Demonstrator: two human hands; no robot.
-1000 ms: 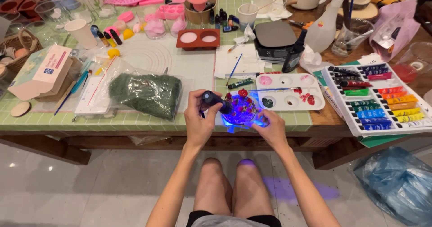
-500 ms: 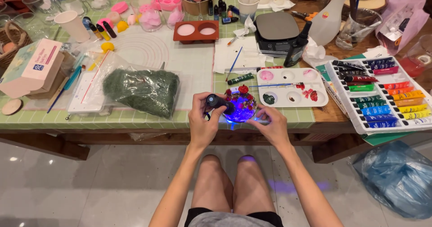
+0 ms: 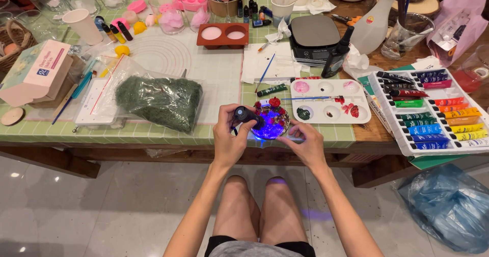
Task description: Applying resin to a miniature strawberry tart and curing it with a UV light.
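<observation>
The left hand [image 3: 229, 137] grips a small black torch [image 3: 245, 116], its long axis aimed toward three o'clock at the glowing round piece [image 3: 271, 124] at the counter [image 3: 153, 132] edge, which the right hand [image 3: 304, 144] pinches from four o'clock.

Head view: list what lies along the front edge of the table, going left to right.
Round wooden disc → pale cardboard box → clear bag of green moss → left hand holding a small dark torch → blue-lit round piece → right hand → white paint palette → tray of paint tubes.

bare arms, bare knees, dark shorts, grey top.
</observation>
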